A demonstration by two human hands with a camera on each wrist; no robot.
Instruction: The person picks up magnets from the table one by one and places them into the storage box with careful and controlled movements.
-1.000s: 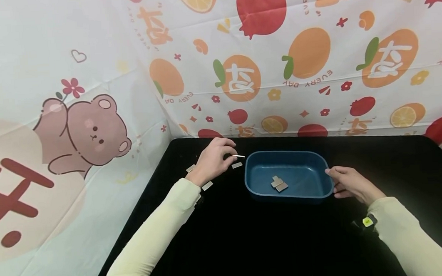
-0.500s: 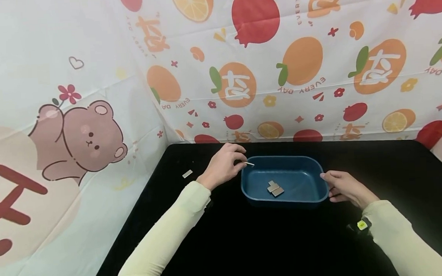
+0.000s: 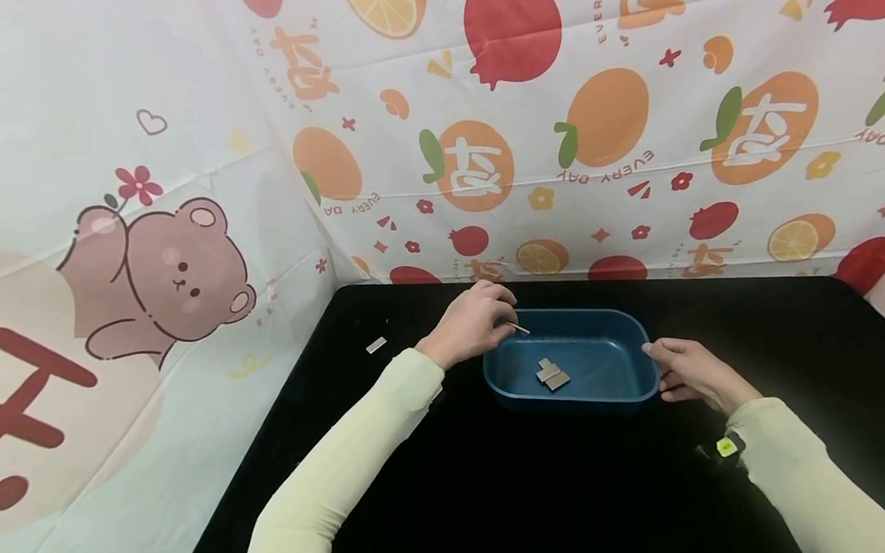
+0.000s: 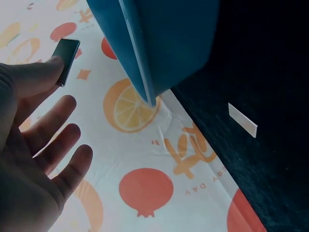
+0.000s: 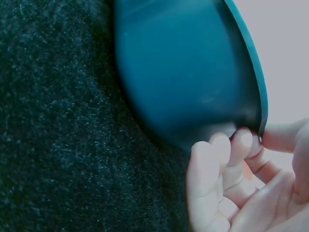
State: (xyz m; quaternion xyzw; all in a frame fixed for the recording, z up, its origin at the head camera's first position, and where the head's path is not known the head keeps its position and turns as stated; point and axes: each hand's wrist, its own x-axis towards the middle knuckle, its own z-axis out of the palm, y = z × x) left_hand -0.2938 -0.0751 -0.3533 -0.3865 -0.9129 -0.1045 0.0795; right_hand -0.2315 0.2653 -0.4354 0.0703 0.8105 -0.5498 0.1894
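Observation:
My left hand (image 3: 475, 321) is over the left end of a blue plastic tub (image 3: 606, 396). Between its thumb and index finger it pinches a thin rectangular metallic plate (image 4: 68, 60), seen nearly edge-on in the head view; the other fingers are spread in the left wrist view. Several similar plates (image 3: 551, 374) lie together on the tub's floor. At the tub's right end my right hand (image 3: 699, 373) grips the rim, thumb at the top edge and fingers curled against the outer wall, as the right wrist view shows.
One pale plate (image 3: 376, 345) lies on the black table (image 3: 574, 487), left of the left hand. Another plate edge (image 3: 437, 394) peeks out by the left cuff. Printed cloth (image 3: 406, 161) hangs behind and along the left side.
My left hand has carried its plate rightwards, from beside the tub to over its left end. The right hand stays on the rim, and the head view has shifted slightly.

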